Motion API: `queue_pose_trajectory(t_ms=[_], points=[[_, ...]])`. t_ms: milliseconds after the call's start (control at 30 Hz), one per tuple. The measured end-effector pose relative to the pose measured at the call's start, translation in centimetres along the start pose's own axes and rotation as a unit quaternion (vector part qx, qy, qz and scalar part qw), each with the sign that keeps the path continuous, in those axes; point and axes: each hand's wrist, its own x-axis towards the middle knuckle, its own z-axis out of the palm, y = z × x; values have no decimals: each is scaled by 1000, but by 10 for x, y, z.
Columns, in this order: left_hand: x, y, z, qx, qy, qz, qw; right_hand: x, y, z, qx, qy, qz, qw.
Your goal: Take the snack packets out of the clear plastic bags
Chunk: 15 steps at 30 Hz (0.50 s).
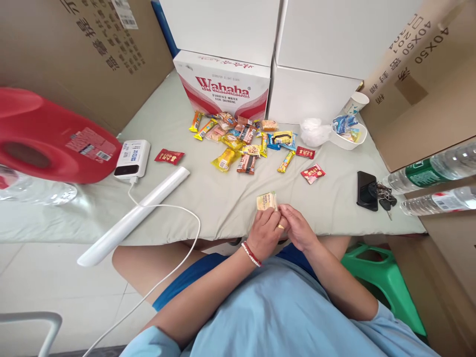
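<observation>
Close to the table's front edge, my left hand (263,229) is closed on a small packaged snack (266,201) in a pale yellow wrapper with dark print. My right hand (297,227) pinches at the right side of the same wrapper, its fingers meeting those of the left. A bit of yellow shows between the hands, too small to name. Farther back lies a heap of wrapped snacks (247,134) in yellow, brown and blue. Red packets (313,173) lie to the right of the heap, and another red packet (169,156) lies to its left.
A Wahaha carton (226,84) stands behind the snacks. On the left are a red jug (52,139), a white power bank (133,157) with a cable and a long white bar (134,218). At right are a white bowl (351,143), a phone (367,191), keys and plastic bottles (442,166).
</observation>
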Motion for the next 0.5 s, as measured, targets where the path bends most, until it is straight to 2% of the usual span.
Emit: queue_pose_trajectory(t_ms=[67,133,200,300,400,433,500], points=[[0,0,5,-74,18,20,997,-2,3,-6,47,5,26,999],[2,-4,5,-169,42,2,985,-2,6,-9,60,5,43,997],[5,-6,2,-242,47,-36,969,0,9,-10,38,1,44,998],[10,-7,-4,-292,38,-79,952,5,13,-10,-21,-18,13,1000],[10,-15,-17,-274,54,-109,954,14,13,-26,-76,-24,-22,997],[8,-21,-23,-242,61,-111,962,19,9,-38,-93,-5,-33,995],[-2,-42,-37,-145,95,-128,976,36,-10,-78,-122,68,-61,988]])
